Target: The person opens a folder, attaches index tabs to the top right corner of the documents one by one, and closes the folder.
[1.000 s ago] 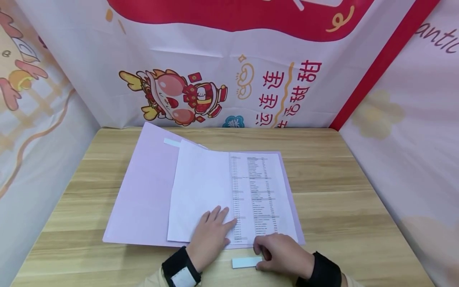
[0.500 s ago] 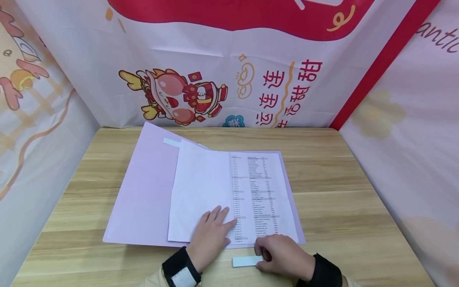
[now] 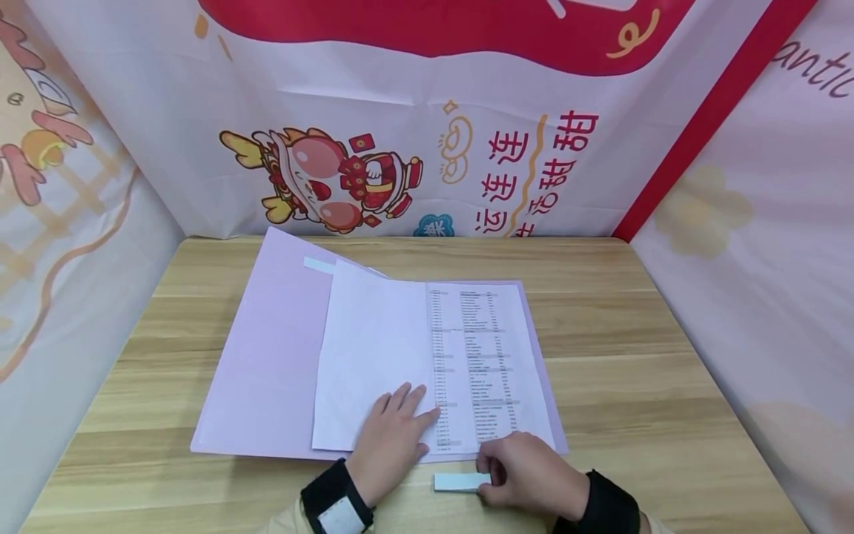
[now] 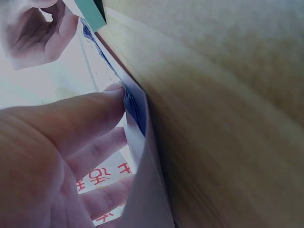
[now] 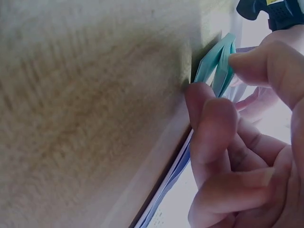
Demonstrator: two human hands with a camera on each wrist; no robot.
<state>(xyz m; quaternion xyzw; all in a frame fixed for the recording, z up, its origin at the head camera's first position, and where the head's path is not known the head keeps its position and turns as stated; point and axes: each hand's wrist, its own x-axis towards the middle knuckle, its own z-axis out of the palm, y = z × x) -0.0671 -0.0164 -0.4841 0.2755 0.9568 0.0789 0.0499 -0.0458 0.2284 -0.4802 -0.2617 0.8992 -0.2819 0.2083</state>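
Observation:
My left hand (image 3: 388,441) rests with fingers spread on a white booklet (image 3: 376,334), its thumb along the lower edge in the left wrist view. The booklet lies open on a lilac folder (image 3: 256,378), with a printed table on its right page. My right hand (image 3: 527,475) pinches the right end of a narrow light-blue pad of sticky notes (image 3: 455,482), just below the folder's front edge. In the right wrist view the pad (image 5: 213,69) shows as layers parted at one end, between thumb and fingers. The hand covers the pad's right end in the head view.
A pale blue strip (image 3: 319,265) lies on the folder's left cover, partly under the booklet page. The wooden table (image 3: 600,356) is bounded by printed cloth walls (image 3: 373,81) at the back and sides. A dark wristband (image 3: 336,497) is on the left wrist.
The right hand and the sticky-note pad have shifted slightly right and up toward the folder. The left hand and booklet have stayed put.

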